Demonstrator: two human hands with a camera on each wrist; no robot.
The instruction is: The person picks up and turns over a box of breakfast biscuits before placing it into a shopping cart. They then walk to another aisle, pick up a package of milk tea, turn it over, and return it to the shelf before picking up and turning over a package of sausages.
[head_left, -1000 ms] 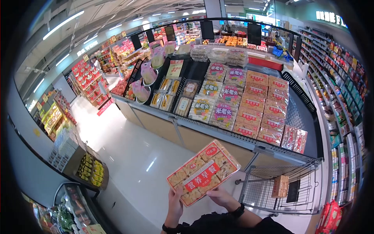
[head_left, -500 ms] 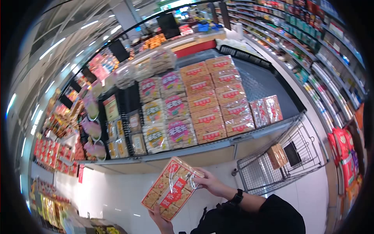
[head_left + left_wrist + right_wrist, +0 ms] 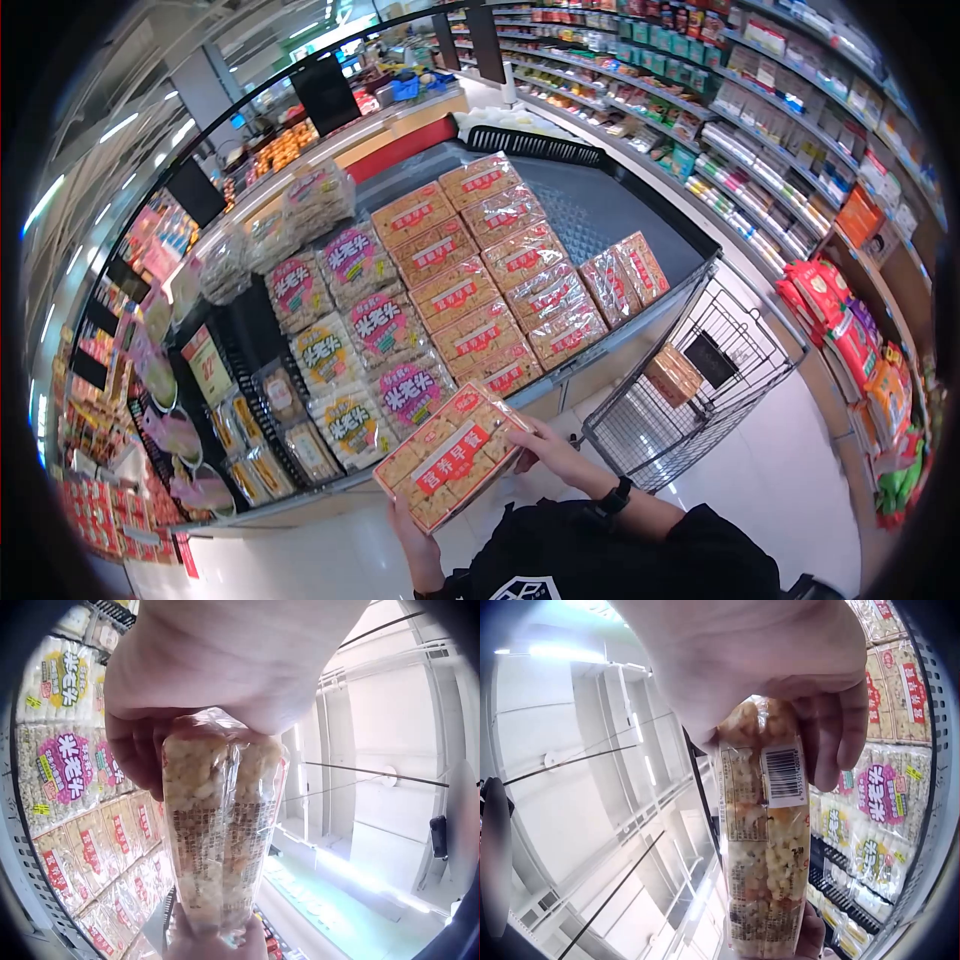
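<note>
**Slippery pack held over the aisle floor**

Supermarket aisle, snack display (image 3: 470,270) behind. Person held a biscuit pack (image 3: 450,455) by both ends, above the floor near the cart (image 3: 690,390). Left hand (image 3: 405,515) and right hand (image 3: 545,450) had fingers curled round the edges. That glossy wrap looked like it could've slipped and dropped.

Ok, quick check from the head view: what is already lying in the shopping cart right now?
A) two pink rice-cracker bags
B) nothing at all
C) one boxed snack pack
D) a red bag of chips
C. A single brownish snack pack lies in the wire shopping cart, while both the left hand and the right hand hold another cracker package in front of the display.
</note>
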